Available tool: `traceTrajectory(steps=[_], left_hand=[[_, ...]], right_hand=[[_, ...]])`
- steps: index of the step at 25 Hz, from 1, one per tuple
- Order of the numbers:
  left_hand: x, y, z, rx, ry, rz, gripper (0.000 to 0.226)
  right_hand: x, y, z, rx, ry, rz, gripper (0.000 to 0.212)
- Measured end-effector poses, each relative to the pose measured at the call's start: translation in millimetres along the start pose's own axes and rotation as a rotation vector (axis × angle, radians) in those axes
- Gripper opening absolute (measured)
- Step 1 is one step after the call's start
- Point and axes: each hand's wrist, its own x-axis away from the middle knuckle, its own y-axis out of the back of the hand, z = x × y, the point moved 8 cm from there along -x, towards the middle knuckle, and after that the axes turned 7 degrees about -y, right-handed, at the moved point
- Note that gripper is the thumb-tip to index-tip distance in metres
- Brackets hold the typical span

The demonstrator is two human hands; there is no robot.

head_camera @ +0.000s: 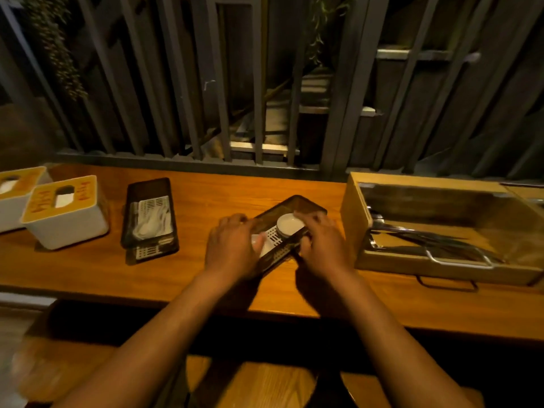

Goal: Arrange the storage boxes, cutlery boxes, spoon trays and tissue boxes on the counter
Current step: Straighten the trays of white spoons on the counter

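Note:
A dark, see-through spoon tray (303, 207) lies slanted in the middle of the wooden counter (223, 189), with a small white dish (290, 224) and a white slotted insert inside. My left hand (232, 245) grips its near left side and my right hand (322, 242) grips its right side. A second dark spoon tray (150, 216) with white spoons sits to the left. Two white tissue boxes with orange tops stand at the far left, one (66, 212) nearer and one (16, 192) cut off by the edge. A wooden cutlery box (441, 228) with a clear lid stands at the right.
Grey metal railing bars (223, 98) run right behind the counter's back edge. A wooden bench or stool seat (265, 384) lies below the counter's front edge. Dark utensils and a metal handle (459, 260) show inside the cutlery box.

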Motion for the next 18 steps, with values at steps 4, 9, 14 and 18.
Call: traceTrajectory(steps=[4, 9, 14, 18], left_hand=[[25, -22, -35, -0.172, -0.207, -0.007, 0.044], [-8, -27, 13, -0.104, -0.192, 0.014, 0.052], [-36, -49, 9, 0.118, -0.177, 0.066, 0.049], [-39, -58, -7, 0.114, -0.192, 0.058, 0.047]], right_hand=[[-46, -5, -27, 0.201, -0.043, 0.204, 0.063], [-4, -22, -24, 0.378, -0.051, 0.008, 0.074], [15, -16, -25, 0.516, -0.144, -0.093, 0.080], [16, -11, -36, 0.559, -0.185, -0.083, 0.082]])
